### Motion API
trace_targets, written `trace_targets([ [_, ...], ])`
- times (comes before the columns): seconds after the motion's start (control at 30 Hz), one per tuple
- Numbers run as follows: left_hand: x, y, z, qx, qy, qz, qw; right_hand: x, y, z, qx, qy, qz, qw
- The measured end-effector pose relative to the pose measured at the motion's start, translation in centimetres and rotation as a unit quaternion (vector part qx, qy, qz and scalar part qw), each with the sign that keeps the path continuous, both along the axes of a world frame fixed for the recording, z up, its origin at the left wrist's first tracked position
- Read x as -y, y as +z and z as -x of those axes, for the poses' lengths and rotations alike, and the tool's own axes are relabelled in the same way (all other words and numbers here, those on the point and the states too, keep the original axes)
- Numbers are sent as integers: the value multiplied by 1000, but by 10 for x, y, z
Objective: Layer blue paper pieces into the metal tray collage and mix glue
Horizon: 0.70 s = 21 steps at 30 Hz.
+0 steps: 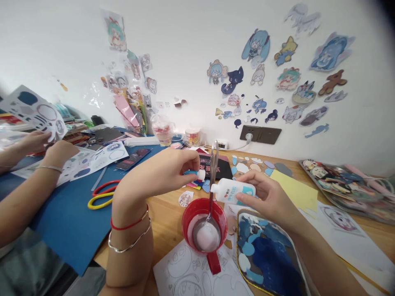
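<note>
My right hand (262, 189) grips a small white glue bottle (228, 190) with blue printing, tipped on its side, its mouth pointing left beside the spoon. Between the fingers of my left hand (173, 170) is a white and blue bottle cap (200, 175), held apart from the bottle. Below both hands stands a red mug (187, 222), its handle toward me, with pale, cloudy liquid (207, 237) inside. A metal spoon (212, 185) stands upright in it, its bowl down in the liquid.
A tray (277, 263) of blue and white cut-outs lies right of the mug; a sheet of line drawings (179, 271) lies below. Scissors (103, 193) rest on the blue mat (74, 222). At left, another person's hands (33, 142) hold a printed sheet (37, 111). Stickers cover the wall.
</note>
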<state>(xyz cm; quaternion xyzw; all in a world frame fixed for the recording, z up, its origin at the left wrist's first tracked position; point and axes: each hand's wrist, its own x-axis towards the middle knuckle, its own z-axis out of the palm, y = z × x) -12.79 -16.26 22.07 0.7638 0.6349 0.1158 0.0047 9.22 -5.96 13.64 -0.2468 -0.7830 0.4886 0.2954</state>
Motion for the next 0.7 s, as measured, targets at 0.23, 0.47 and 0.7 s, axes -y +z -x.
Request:
trace_targets([
  [0.23, -3, -4, 4, 36, -73, 4, 997, -3, -5, 3, -119, 12, 94, 988],
  [0.47, -5, -4, -4, 53, -71, 11, 996, -3, -9, 6, -172, 7, 144, 975],
  [0.7, -6, -5, -10, 74, -89, 7, 993, -1, -8, 6, -177, -1, 134, 975],
])
